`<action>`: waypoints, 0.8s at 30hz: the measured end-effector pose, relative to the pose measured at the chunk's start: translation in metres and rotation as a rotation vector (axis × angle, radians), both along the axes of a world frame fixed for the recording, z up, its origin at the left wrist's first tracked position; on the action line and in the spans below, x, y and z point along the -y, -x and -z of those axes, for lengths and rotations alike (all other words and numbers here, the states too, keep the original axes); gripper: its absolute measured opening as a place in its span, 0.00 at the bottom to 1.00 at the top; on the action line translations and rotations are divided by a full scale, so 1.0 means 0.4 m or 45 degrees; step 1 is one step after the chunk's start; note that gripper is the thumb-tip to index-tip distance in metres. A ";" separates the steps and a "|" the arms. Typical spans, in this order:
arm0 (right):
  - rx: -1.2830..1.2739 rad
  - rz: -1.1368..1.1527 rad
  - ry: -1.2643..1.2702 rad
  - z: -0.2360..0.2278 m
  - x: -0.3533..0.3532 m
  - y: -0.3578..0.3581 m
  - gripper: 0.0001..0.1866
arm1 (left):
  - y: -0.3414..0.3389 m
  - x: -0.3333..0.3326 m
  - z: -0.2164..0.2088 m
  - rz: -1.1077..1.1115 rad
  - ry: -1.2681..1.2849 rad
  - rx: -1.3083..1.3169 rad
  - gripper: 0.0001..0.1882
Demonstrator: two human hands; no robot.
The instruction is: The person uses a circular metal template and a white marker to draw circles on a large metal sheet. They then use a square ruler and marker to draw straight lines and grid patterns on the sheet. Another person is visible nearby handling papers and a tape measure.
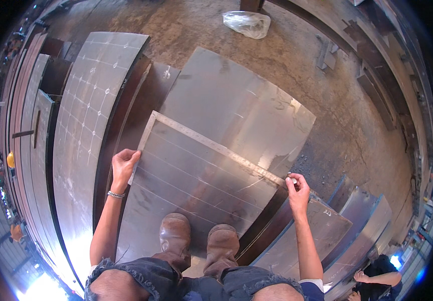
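Observation:
A metal carpenter's square (216, 145) lies flat on a grey steel plate (226, 85). Its long blade runs from the upper left down to the plate's right edge. My left hand (125, 163) is closed on the short leg of the square at the plate's left edge. At the far end of the long blade, my right hand (299, 189) pinches a small white piece that looks like chalk (292, 179). Several pale, roughly parallel lines cross the plate between the long blade and my boots (175, 233).
On the left stands a long steel piece (88, 95) marked with a grid and small circles. More steel pieces (321, 226) lie at the lower right, near another person's arm (382, 278). A clear plastic bag (246, 24) rests on the floor (176, 25) beyond the plate.

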State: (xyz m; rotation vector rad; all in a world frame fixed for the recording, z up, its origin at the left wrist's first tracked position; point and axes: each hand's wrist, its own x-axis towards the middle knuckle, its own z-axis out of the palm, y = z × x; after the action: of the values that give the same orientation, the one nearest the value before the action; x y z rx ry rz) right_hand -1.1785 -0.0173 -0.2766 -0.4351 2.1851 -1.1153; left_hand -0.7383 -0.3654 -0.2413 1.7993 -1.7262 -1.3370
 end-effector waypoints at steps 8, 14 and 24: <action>0.027 0.000 -0.026 -0.003 0.002 0.000 0.08 | 0.005 -0.004 0.000 -0.023 0.017 0.002 0.12; 0.038 -0.012 -0.076 -0.017 0.009 -0.001 0.08 | 0.002 -0.004 0.003 -0.018 0.034 0.009 0.12; 0.014 -0.007 -0.017 -0.003 0.003 -0.001 0.08 | 0.009 -0.010 -0.002 -0.018 0.058 0.009 0.12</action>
State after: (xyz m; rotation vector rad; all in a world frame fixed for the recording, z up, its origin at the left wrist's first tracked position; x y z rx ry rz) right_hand -1.1780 -0.0185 -0.2752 -0.4279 2.1790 -1.0973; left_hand -0.7418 -0.3615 -0.2405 1.7902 -1.7305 -1.2766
